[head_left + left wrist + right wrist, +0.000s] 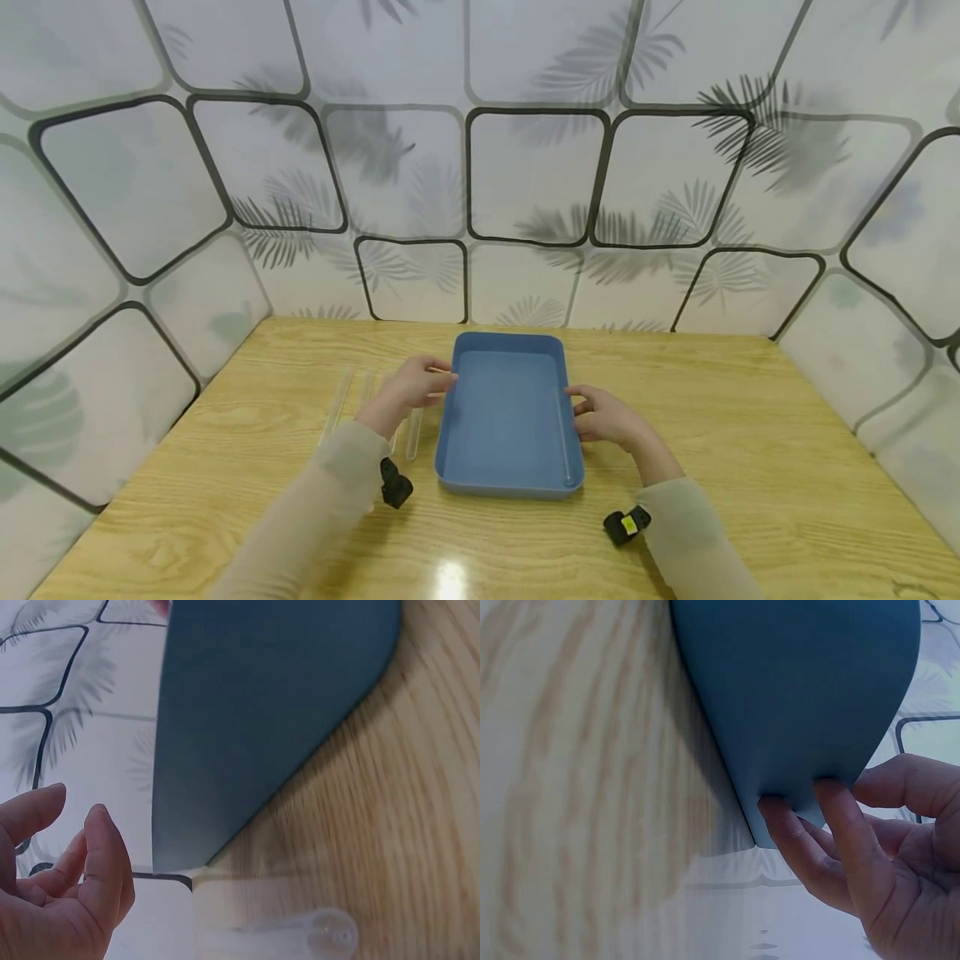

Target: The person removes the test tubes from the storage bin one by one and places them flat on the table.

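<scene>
A blue rectangular tray (506, 493) lies between my two hands. Inside it, along the right wall, is a clear thin tube (564, 442). My left hand (408, 387) is beside the tray's left wall with fingers loosely bent. In the left wrist view a gap shows between its fingertips and the blue wall (247, 712), and nothing is in the hand. At the opposite side, fingertips of my right hand (609, 417) touch the outer wall (795, 697), its thumb close to the rim. Whether the thumb reaches over the rim is hard to tell.
Several clear tubes lie on the wooden table (750, 433) left of the tray, partly hidden by my left hand and sleeve; the closest tube (414, 433) is near the tray's left wall. A patterned white backdrop (536, 179) stands behind the table and at both sides.
</scene>
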Demonstrator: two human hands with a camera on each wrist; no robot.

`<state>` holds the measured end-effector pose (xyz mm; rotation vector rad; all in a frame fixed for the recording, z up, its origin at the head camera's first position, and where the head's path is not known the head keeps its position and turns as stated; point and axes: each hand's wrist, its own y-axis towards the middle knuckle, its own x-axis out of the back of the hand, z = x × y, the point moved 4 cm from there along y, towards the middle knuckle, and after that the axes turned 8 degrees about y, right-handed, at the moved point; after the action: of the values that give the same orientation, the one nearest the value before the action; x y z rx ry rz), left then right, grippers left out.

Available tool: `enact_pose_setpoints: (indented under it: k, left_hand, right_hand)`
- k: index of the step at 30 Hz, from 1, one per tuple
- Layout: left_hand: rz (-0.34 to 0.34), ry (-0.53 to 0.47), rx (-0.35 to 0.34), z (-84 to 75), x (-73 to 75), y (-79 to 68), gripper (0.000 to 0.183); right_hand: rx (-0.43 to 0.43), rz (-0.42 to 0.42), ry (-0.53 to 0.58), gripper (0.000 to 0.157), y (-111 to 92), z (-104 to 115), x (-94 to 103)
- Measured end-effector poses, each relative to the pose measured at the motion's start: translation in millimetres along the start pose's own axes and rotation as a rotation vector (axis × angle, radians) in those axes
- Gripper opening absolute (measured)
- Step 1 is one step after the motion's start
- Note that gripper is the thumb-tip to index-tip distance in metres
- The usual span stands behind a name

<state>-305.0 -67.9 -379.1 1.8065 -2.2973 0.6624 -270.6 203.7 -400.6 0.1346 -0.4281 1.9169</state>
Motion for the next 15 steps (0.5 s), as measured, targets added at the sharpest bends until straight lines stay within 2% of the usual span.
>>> enact_pose_setpoints:
  k: [7,15]
  left_hand:
    - [0.026,-0.057,-0.008,-7.9,-14.8,-0.9,0.039]
    - [0.082,-0.118,-0.016,-17.5,-44.1,1.0,0.039]
  right_hand:
    - [-0.005,0.009,0.001,0.060,0,2,-0.4]
    - [-0.012,-0.010,-0.007,0.061,0,0,-0.2]
